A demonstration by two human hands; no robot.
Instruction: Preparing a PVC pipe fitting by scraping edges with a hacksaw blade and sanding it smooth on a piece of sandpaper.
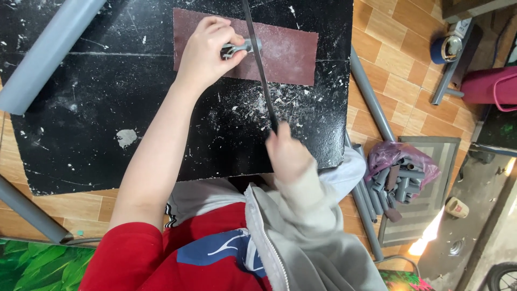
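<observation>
- Bag [396,156], purple plastic, lies on the tiled floor to the right of the worktop; its mouth is open and it holds a bundle of short grey pipe offcuts [399,180], some spilling toward a grey mat.
- Cup [456,207], paper, lies tipped on the floor near the mat; contents cannot be told.
- Worktop [107,118]: black board, scuffed and strewn with white shavings, thickest near the blade.
- Sandpaper sheet [291,51], reddish-brown, lies flat at the far side of the worktop.
- Pipe piece [243,47], short and grey, rests on the sandpaper; its long axis runs left to right, free end pointing right.
- Left hand [207,51] is closed around the left end of the pipe piece, pressing it onto the sandpaper.
- Saw blade [259,67], thin and dark, crosses the pipe piece at its right end; its long axis runs from the far edge of the view toward the person, slanting slightly right.
- Right hand [288,156], in a grey sleeve, is closed on the near end of the saw blade; the handle is hidden by the hand.
- Long grey pipes [371,97] lie on the floor beside the worktop's right edge; another rests across the worktop's far-left corner.
</observation>
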